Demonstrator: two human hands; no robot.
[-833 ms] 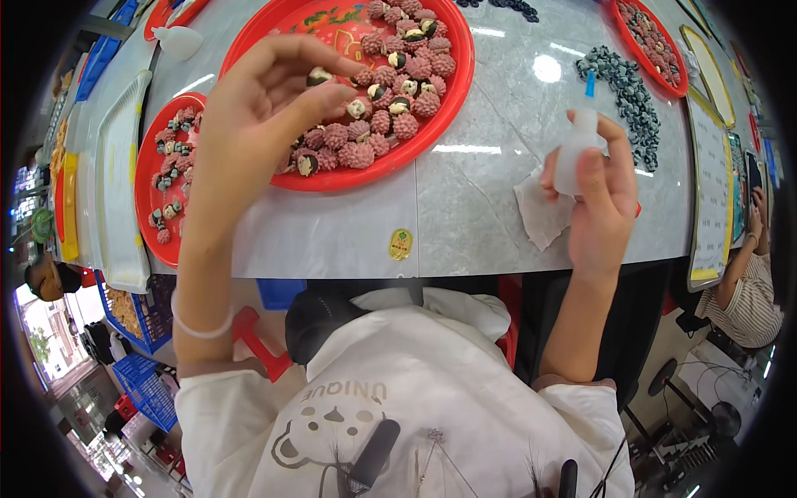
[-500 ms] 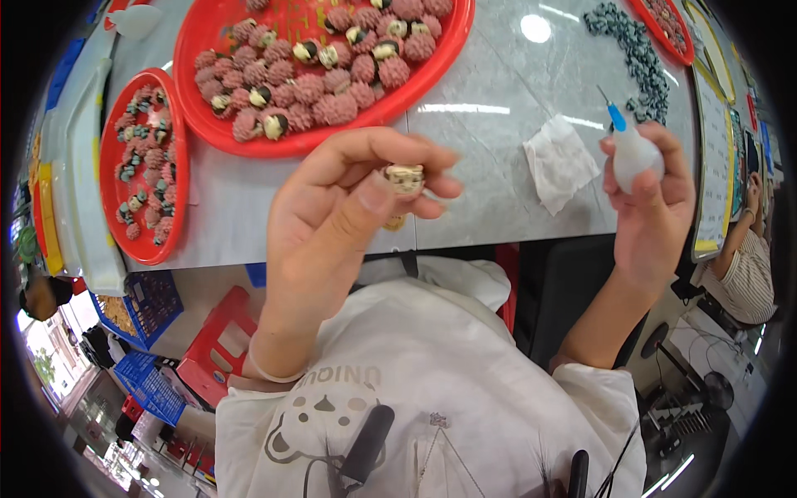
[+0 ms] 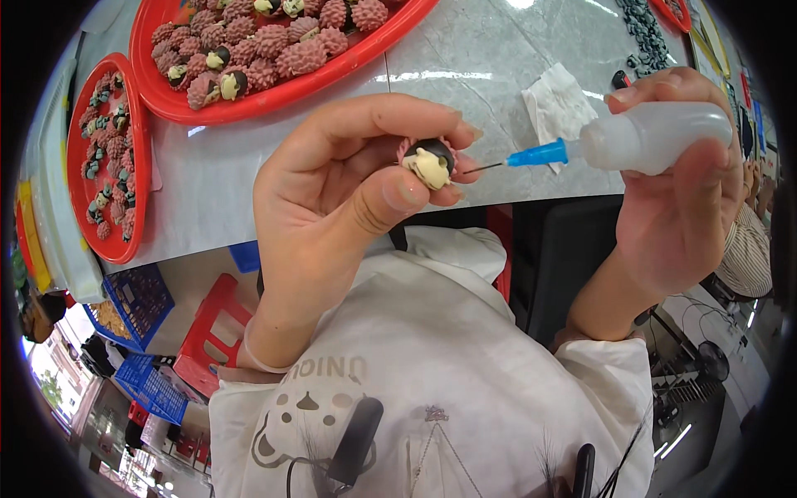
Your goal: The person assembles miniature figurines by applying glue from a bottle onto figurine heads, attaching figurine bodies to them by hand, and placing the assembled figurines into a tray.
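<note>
Between the thumb and fingertips of my left hand (image 3: pixel 324 195) is a small moulded figurine (image 3: pixel 429 168) with cream, black and pink parts. My right hand (image 3: pixel 668 212) grips a translucent white squeeze bottle (image 3: pixel 660 137), which lies sideways in the grip. Its blue needle tip (image 3: pixel 538 153) points left, and the thin metal needle ends close beside the figurine. Whether the needle touches it, I cannot tell. Both hands are above the near edge of the grey table (image 3: pixel 203 195).
A large red tray (image 3: pixel 274 106) of pink, knobbly figurines stands beyond my left hand. Farther left is a smaller red tray (image 3: pixel 139 166) with similar pieces. A crumpled white tissue (image 3: pixel 560 104) and a line of dark grey-green pieces (image 3: pixel 643 37) lie on the right side.
The bottle has swung from upright to sideways, bringing its needle left to the figurine. The figurine now shows a smooth cream, black and pink side. The whole view has shifted slightly.
</note>
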